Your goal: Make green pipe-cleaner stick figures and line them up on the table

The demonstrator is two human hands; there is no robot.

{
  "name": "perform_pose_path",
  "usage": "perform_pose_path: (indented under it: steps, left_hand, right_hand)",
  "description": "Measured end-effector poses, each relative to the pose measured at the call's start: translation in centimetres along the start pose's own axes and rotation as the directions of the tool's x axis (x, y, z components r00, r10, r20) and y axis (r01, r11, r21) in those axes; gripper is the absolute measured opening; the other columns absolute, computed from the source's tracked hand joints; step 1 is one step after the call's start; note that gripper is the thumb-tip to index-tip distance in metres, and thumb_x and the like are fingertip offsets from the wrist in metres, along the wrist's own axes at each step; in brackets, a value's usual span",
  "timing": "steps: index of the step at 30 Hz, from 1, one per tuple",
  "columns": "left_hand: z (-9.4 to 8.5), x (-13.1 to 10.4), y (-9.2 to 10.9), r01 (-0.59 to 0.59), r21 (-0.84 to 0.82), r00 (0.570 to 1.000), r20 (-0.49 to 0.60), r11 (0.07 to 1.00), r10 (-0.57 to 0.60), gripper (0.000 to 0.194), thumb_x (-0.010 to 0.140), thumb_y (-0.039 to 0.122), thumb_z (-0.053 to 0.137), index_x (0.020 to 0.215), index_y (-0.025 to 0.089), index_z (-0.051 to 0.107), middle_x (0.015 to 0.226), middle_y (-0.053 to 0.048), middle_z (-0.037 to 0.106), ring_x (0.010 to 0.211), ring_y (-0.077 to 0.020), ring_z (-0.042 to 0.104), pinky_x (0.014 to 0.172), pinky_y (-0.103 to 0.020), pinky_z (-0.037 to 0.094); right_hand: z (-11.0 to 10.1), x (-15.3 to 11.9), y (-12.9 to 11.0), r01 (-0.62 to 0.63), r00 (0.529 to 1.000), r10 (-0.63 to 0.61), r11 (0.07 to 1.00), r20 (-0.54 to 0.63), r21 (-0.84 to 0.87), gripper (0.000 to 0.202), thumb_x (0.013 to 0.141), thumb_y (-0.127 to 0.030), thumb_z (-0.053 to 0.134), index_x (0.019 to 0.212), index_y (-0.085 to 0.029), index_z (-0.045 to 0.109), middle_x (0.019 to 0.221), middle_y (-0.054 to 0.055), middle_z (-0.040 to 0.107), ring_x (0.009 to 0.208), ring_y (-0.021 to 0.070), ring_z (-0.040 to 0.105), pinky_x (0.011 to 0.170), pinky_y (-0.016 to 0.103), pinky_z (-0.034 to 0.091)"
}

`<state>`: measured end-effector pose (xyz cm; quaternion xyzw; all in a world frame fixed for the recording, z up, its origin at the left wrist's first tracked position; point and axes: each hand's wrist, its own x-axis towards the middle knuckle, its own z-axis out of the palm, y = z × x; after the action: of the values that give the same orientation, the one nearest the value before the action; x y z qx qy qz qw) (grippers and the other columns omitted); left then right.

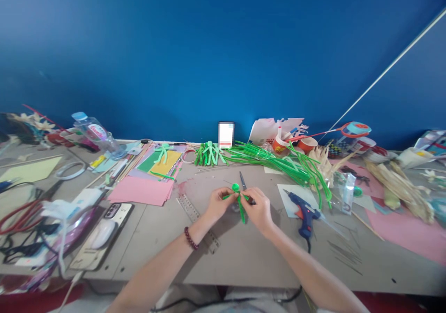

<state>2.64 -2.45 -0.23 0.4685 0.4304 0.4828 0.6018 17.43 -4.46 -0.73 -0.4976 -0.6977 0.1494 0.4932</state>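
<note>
Between my hands is a small green pipe-cleaner figure [242, 214] with a round coiled head and a stem hanging down. My left hand [221, 202] pinches its left side, fingers closed. On the other side my right hand [257, 206] also has its fingers pinched around the figure. Just behind it lies a pair of scissors [243, 180], handles partly hidden by my right hand. A clear ruler [188, 209] runs under my left forearm. Finished-looking green pipe-cleaner figures [209, 154] stand against the wall, and a paler one [163, 151] lies on coloured paper.
Green pipe cleaners [278, 164] are heaped at the back right. A blue glue gun [304, 213] rests on white paper to the right, near thin wires [344, 255]. Leftward are pink paper [141, 191], a phone [104, 238], a bottle [99, 134] and red-handled scissors [21, 215].
</note>
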Motion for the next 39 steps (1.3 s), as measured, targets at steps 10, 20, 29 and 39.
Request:
perform_pose_path:
  steps: [10, 20, 29, 39]
  left_hand:
    - [-0.7, 0.3, 0.5, 0.066, -0.079, 0.998, 0.02, 0.995, -0.065, 0.024, 0.057, 0.036, 0.079, 0.065, 0.016, 0.068, 0.057, -0.001, 0.062, 0.051, -0.011, 0.05, 0.055, -0.026, 0.041]
    - [-1.9, 0.9, 1.6, 0.173, -0.046, 0.962, 0.223, 0.984, -0.159, 0.025, 0.055, 0.034, 0.08, 0.061, 0.013, 0.067, 0.054, -0.003, 0.063, 0.049, -0.0106, 0.052, 0.055, -0.025, 0.041]
    - [-1.5, 0.9, 0.5, 0.074, -0.004, 0.98, 0.183, 0.997, -0.072, 0.026, 0.053, 0.035, 0.082, 0.063, 0.014, 0.069, 0.057, -0.002, 0.064, 0.052, -0.0112, 0.051, 0.055, -0.025, 0.04]
    - [-1.0, 0.9, 0.3, 0.029, 0.052, 0.994, 0.107, 0.998, -0.034, 0.013, 0.056, 0.027, 0.077, 0.058, 0.017, 0.069, 0.058, -0.001, 0.065, 0.055, -0.0122, 0.052, 0.059, -0.026, 0.042]
  right_hand:
    - [-0.4, 0.3, 0.9, 0.147, 0.984, -0.154, 0.986, 0.089, 0.078, 0.025, 0.087, -0.02, 0.048, 0.1, -0.025, 0.069, 0.088, 0.007, 0.069, 0.078, 0.0185, 0.062, 0.069, 0.032, 0.052]
    - [-1.3, 1.5, 1.1, 0.052, 0.952, -0.137, 0.953, 0.272, 0.299, 0.018, 0.086, -0.029, 0.055, 0.089, -0.025, 0.072, 0.083, 0.007, 0.071, 0.078, 0.0189, 0.065, 0.07, 0.033, 0.053]
    - [-0.5, 1.2, 0.6, -0.065, 0.965, -0.029, 0.936, 0.261, 0.346, 0.016, 0.077, -0.035, 0.066, 0.069, -0.021, 0.068, 0.07, 0.004, 0.065, 0.064, 0.0157, 0.06, 0.057, 0.027, 0.048]
    - [-0.4, 1.1, -0.2, 0.039, 0.975, -0.09, 0.969, 0.202, 0.246, 0.006, 0.077, -0.021, 0.059, 0.071, -0.021, 0.061, 0.071, 0.003, 0.06, 0.061, 0.0136, 0.055, 0.054, 0.024, 0.045]
